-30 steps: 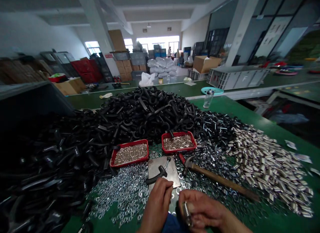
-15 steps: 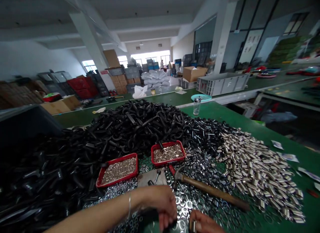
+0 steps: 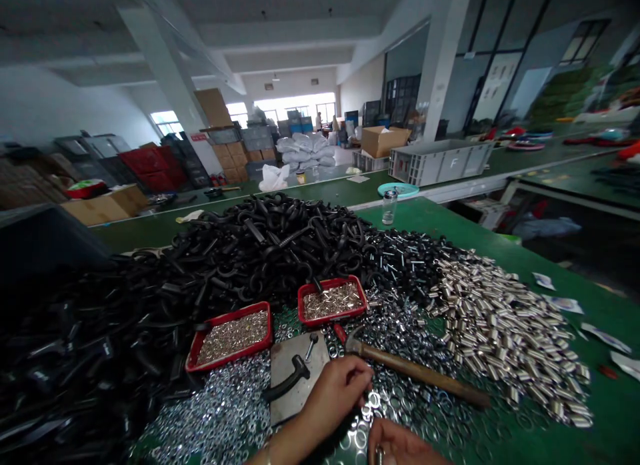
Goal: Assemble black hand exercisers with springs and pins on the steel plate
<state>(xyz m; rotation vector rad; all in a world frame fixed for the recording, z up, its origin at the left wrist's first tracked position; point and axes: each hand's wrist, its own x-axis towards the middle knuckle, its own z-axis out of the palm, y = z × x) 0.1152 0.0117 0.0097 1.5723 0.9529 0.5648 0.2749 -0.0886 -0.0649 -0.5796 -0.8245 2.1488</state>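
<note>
My left hand is over the metal rings, just right of the steel plate. Its fingers are bent together, and whatever may be between them is hidden. On the plate lies a black curved handle with a bolt beside its upper end. At the bottom edge, my right hand has its fingers closed round a small silver metal sleeve, of which only a part shows. A hammer with a wooden shaft lies beyond both hands.
Two red trays hold small metal pins. Behind them rises a heap of black handles. Small nuts spread at left, black-headed bolts and silver sleeves at right. A glass jar stands farther back.
My left hand has moved up and to the right, uncovering the plate and the black handle. My right hand has shifted slightly left, still with the sleeve. The view has turned a little.
</note>
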